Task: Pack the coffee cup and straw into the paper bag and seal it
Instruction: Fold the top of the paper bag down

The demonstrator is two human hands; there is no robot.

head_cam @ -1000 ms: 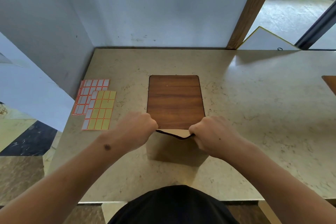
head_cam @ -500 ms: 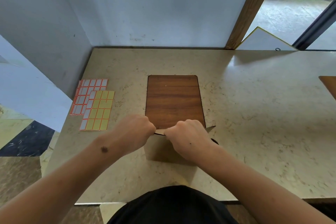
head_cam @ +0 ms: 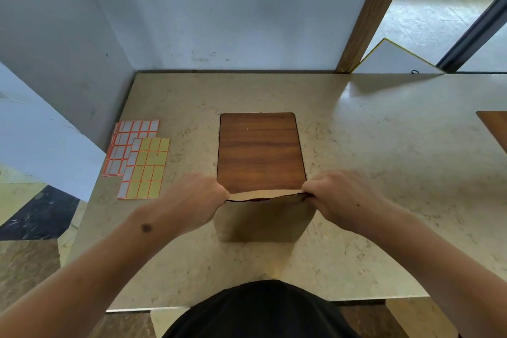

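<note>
One brown paper bag [head_cam: 263,217] stands upright on the marble table [head_cam: 384,151], at the near edge of one wooden board [head_cam: 260,151]. Two sticker sheets lie to the left, overlapping: a white-label sheet [head_cam: 129,145] and a yellow-label sheet [head_cam: 146,169]. Both forearms reach in from below, knuckles up. The left hand [head_cam: 192,200] pinches the bag's top left corner with curled fingers; the right hand [head_cam: 343,197] pinches the top right corner likewise. The mouth between them is drawn almost flat. Cup and straw cannot be seen.
</note>
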